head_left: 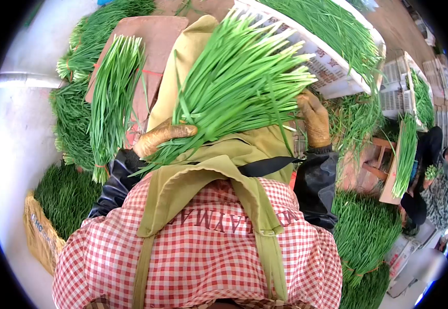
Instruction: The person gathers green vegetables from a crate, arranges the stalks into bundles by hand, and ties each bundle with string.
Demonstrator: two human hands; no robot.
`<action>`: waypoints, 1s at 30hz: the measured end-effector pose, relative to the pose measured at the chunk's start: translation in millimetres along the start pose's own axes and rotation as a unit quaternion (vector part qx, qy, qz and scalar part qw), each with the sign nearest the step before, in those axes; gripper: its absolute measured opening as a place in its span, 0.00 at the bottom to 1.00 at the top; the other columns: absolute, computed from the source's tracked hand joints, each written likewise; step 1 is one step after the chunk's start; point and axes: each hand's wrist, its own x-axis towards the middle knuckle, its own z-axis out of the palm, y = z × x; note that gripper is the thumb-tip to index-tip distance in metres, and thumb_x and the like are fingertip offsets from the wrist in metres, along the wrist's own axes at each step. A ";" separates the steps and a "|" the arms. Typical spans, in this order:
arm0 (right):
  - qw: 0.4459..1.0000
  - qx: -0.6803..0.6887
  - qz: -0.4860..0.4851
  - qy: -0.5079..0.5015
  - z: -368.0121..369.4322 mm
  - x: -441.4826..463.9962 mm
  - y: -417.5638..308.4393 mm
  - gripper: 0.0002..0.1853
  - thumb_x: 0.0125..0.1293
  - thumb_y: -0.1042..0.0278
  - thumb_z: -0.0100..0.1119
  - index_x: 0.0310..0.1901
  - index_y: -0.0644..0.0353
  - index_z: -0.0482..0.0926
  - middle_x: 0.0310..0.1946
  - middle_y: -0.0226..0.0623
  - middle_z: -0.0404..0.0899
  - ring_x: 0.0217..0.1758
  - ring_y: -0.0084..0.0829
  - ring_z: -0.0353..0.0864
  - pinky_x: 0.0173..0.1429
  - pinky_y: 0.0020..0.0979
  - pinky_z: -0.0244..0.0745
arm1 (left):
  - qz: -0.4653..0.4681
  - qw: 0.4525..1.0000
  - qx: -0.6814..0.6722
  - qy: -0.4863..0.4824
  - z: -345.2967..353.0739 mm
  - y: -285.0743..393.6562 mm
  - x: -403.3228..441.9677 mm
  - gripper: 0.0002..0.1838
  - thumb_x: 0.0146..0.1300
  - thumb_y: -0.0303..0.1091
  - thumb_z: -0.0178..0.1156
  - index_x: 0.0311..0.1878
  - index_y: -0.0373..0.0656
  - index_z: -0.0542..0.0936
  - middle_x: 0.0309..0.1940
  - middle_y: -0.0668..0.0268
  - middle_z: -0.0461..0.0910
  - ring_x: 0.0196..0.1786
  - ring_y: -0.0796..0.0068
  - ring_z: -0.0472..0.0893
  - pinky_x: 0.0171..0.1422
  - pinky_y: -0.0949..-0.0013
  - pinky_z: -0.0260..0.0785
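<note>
A big loose bunch of garlic chives (239, 82) lies across my lap on an olive apron (234, 145). Its pale cut ends point up and right, its leaf tips down and left. My left hand (166, 137), in a stained tan glove, grips the leafy lower left side, fingers hidden beneath. On the other side, my right hand (314, 117), gloved alike, has its fingers curled against the bunch near the stem ends. Left of my lap, another bunch of chives (114, 98), banded near its lower end, rests on a reddish-brown board (157, 36).
White crates (332, 72) of chives stand ahead at the right. Piled chives flank me on the left (72, 121) and right (366, 232). A cardboard box (41, 232) sits at lower left. Further right, a co-worker (438, 190) sits beside a board with chives (405, 154).
</note>
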 end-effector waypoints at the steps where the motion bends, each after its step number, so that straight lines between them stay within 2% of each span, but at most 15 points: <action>1: 0.999 0.026 0.016 0.021 5.1 -2.9 -11.0 0.13 0.66 0.68 0.57 0.48 0.67 0.79 0.43 0.29 0.79 0.44 0.19 0.75 0.47 0.22 0.70 | -0.009 1.000 0.020 -0.007 -7.7 -1.0 -0.4 0.27 0.64 0.39 0.61 0.62 0.36 0.70 0.52 0.66 0.78 0.50 0.80 0.77 0.55 0.74 0.70; 3: 0.997 0.068 0.036 0.024 8.5 -0.1 -14.4 0.16 0.67 0.65 0.56 0.51 0.66 0.77 0.43 0.29 0.80 0.42 0.19 0.77 0.43 0.23 0.72 | -0.002 0.999 0.035 0.010 -16.3 -5.9 2.3 0.27 0.64 0.39 0.61 0.63 0.36 0.69 0.52 0.66 0.78 0.51 0.80 0.76 0.55 0.75 0.69; 9: 0.949 0.303 0.081 0.032 -23.1 18.3 13.8 0.19 0.66 0.60 0.56 0.52 0.64 0.77 0.51 0.37 0.79 0.52 0.30 0.76 0.55 0.32 0.70 | 0.018 1.000 -0.006 -0.013 -6.5 -3.2 -1.2 0.25 0.63 0.38 0.63 0.60 0.36 0.72 0.53 0.65 0.78 0.55 0.78 0.75 0.62 0.71 0.66; 12: 0.951 0.283 -0.050 0.111 -118.9 23.4 72.1 0.25 0.66 0.57 0.57 0.59 0.65 0.72 0.58 0.41 0.74 0.62 0.34 0.70 0.67 0.44 0.64 | 0.053 0.998 -0.030 -0.016 -8.0 -6.6 -1.0 0.29 0.62 0.37 0.63 0.64 0.37 0.68 0.56 0.64 0.76 0.56 0.77 0.75 0.63 0.71 0.66; 13: 0.920 0.243 0.026 0.306 -126.6 11.5 59.2 0.26 0.66 0.58 0.55 0.61 0.65 0.70 0.59 0.42 0.74 0.64 0.34 0.68 0.67 0.43 0.63 | 0.061 0.997 -0.043 -0.026 -6.9 -5.7 -1.3 0.31 0.62 0.37 0.64 0.66 0.38 0.67 0.57 0.64 0.75 0.57 0.76 0.75 0.63 0.71 0.66; 14: 0.964 -0.017 0.059 0.258 -190.1 5.3 99.4 0.25 0.64 0.62 0.57 0.61 0.65 0.71 0.59 0.42 0.74 0.63 0.34 0.70 0.67 0.39 0.63 | 0.070 0.995 -0.057 -0.036 -6.3 -5.2 -2.5 0.33 0.62 0.37 0.64 0.67 0.39 0.65 0.58 0.63 0.74 0.57 0.75 0.74 0.64 0.71 0.65; 15: 0.943 -0.203 0.059 0.259 -234.1 5.7 125.8 0.24 0.63 0.62 0.57 0.59 0.65 0.73 0.58 0.42 0.75 0.60 0.33 0.72 0.65 0.35 0.63 | 0.063 0.996 -0.057 -0.030 -6.2 -2.7 -6.3 0.34 0.61 0.38 0.65 0.68 0.39 0.64 0.59 0.63 0.74 0.58 0.75 0.74 0.64 0.71 0.64; 16: 0.882 -0.373 0.072 0.280 -222.7 -10.1 103.2 0.21 0.64 0.65 0.56 0.56 0.65 0.76 0.54 0.42 0.77 0.57 0.33 0.74 0.64 0.32 0.65 | 0.071 0.995 -0.067 -0.025 -11.2 -5.1 -3.9 0.34 0.61 0.38 0.65 0.68 0.39 0.64 0.59 0.63 0.74 0.58 0.75 0.74 0.64 0.71 0.64; 18: 0.913 -0.280 -0.052 0.291 -158.6 -17.6 44.0 0.17 0.66 0.70 0.54 0.54 0.66 0.77 0.49 0.40 0.79 0.53 0.34 0.76 0.61 0.31 0.68 | 0.033 0.996 -0.068 -0.057 -21.0 -15.1 4.2 0.35 0.61 0.38 0.64 0.69 0.40 0.63 0.60 0.62 0.73 0.59 0.74 0.73 0.65 0.70 0.64; 19: 0.943 -0.208 -0.075 0.248 -117.0 -21.4 9.8 0.15 0.66 0.72 0.53 0.53 0.67 0.77 0.48 0.38 0.80 0.52 0.33 0.77 0.59 0.31 0.69 | 0.054 0.994 -0.079 -0.045 -20.3 -16.5 8.5 0.26 0.62 0.36 0.65 0.61 0.39 0.73 0.51 0.67 0.80 0.49 0.80 0.79 0.54 0.75 0.72; 20: 0.964 -0.133 -0.099 0.206 -74.8 -22.2 -22.5 0.14 0.67 0.74 0.52 0.52 0.67 0.77 0.47 0.37 0.80 0.51 0.33 0.77 0.57 0.30 0.71 | 0.052 0.994 -0.080 -0.046 -16.5 -13.9 7.9 0.26 0.62 0.36 0.65 0.61 0.39 0.73 0.51 0.67 0.80 0.49 0.80 0.79 0.54 0.75 0.72; 22: 0.962 -0.204 -0.137 0.115 0.3 -29.6 -73.6 0.11 0.67 0.73 0.55 0.49 0.65 0.78 0.45 0.34 0.80 0.48 0.29 0.78 0.54 0.31 0.73 | 0.040 0.993 -0.097 -0.046 -9.4 -5.2 1.1 0.25 0.61 0.35 0.66 0.60 0.40 0.74 0.50 0.68 0.80 0.47 0.82 0.79 0.51 0.77 0.73; 24: 0.921 -0.326 -0.211 0.008 70.6 -35.1 -106.7 0.11 0.65 0.70 0.58 0.47 0.61 0.79 0.44 0.36 0.81 0.45 0.27 0.79 0.50 0.30 0.75 | 0.042 0.993 -0.102 -0.043 -12.2 -10.1 3.4 0.25 0.60 0.34 0.66 0.60 0.40 0.73 0.50 0.68 0.80 0.47 0.81 0.79 0.52 0.76 0.73; 28: 0.740 -0.530 -0.359 -0.208 165.6 -27.4 -107.0 0.09 0.62 0.63 0.61 0.41 0.57 0.79 0.43 0.37 0.81 0.37 0.35 0.82 0.38 0.33 0.77 | 0.012 0.996 -0.055 -0.071 -23.5 -16.1 -2.1 0.30 0.59 0.36 0.67 0.63 0.38 0.70 0.54 0.64 0.77 0.54 0.76 0.76 0.60 0.71 0.68; 30: 0.740 -0.507 -0.403 -0.180 170.1 -10.0 -91.2 0.07 0.63 0.64 0.58 0.39 0.57 0.79 0.43 0.33 0.81 0.29 0.30 0.81 0.32 0.30 0.76 | 0.078 0.996 0.008 -0.045 -21.4 -13.9 -6.3 0.31 0.58 0.34 0.68 0.64 0.38 0.69 0.54 0.65 0.78 0.54 0.76 0.76 0.60 0.70 0.68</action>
